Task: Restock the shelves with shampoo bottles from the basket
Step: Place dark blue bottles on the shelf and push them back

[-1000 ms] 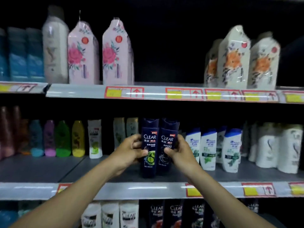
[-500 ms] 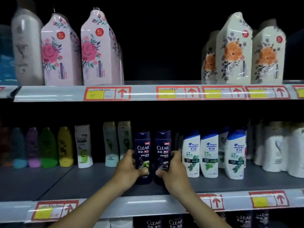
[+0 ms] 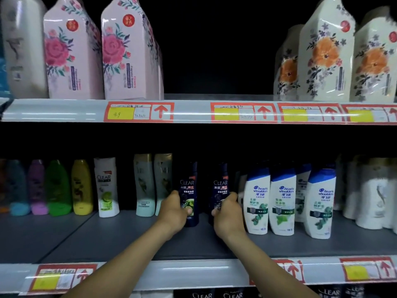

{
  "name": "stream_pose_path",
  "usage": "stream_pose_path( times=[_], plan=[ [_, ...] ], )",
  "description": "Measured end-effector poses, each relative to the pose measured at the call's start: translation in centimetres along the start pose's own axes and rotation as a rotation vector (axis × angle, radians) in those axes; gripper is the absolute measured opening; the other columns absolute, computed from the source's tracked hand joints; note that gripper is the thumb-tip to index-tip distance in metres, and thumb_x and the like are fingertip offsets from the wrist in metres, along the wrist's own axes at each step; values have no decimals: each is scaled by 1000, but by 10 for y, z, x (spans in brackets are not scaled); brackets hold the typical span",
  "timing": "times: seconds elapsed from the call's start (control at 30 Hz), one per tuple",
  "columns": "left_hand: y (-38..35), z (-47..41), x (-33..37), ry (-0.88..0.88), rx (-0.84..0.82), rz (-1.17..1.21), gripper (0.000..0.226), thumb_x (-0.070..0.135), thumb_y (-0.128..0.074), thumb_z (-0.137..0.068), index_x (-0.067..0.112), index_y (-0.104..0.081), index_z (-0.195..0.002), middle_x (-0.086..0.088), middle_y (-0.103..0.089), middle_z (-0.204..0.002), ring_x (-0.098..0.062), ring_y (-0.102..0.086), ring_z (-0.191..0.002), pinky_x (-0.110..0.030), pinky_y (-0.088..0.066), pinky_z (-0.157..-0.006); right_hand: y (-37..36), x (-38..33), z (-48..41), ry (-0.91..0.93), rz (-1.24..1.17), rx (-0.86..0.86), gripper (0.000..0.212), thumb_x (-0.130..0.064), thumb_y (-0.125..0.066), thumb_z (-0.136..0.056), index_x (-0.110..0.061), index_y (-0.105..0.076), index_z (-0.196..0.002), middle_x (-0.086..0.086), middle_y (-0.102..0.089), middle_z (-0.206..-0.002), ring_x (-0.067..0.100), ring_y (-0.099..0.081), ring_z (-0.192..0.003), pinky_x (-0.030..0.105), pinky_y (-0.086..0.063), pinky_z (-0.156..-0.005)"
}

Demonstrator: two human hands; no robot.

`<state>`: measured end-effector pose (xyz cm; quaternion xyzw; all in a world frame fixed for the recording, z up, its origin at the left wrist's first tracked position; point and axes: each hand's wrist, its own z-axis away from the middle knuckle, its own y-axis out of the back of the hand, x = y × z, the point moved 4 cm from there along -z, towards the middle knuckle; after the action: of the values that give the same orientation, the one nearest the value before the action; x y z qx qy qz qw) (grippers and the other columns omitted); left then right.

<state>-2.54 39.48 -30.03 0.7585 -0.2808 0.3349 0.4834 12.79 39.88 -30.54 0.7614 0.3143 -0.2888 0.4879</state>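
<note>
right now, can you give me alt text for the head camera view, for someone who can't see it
Two bare hands each grip a dark Clear shampoo bottle standing on a grey store shelf: the left hand holds the left bottle, the right hand the right bottle. White Head & Shoulders bottles stand to their right, and floral refill pouches line the shelf above.
</note>
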Motion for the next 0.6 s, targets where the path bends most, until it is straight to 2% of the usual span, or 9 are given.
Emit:
stream_pose_path(
  times=[0.17, 0.43, 0.6],
  plan=[
    [-9, -4, 3, -1, -18, 20, 22, 5, -63, -87, 11, -52, -106, -3, -61, -102, -16, -56, -89, -21, -42, -68, -5, -3, -3, -13, 13, -24, 33, 0, -53, -90, 0, -35, -118, 20, -57, -114, 29, -59, -100, 29, -40, -75],
    [-17, -4, 8, 44, -59, -7, 23, 7, -61, -90, 5, -50, -111, -11, -60, -111, -24, -57, -100, -34, -49, -88, -9, -7, -2, -75, 12, -73, 36, -1, -52, -91, 1, -33, -121, 21, -55, -120, 31, -58, -106, 35, -46, -84],
    [-7, 10, 14, 78, -137, -82, 29, 21, -59, -93, 7, -46, -115, -9, -58, -115, -23, -55, -100, -28, -42, -80, 4, -13, 11, -123, -12, -144, 49, -11, -59, -92, 4, -30, -128, 24, -50, -132, 35, -53, -119, 33, -44, -90]
  ],
)
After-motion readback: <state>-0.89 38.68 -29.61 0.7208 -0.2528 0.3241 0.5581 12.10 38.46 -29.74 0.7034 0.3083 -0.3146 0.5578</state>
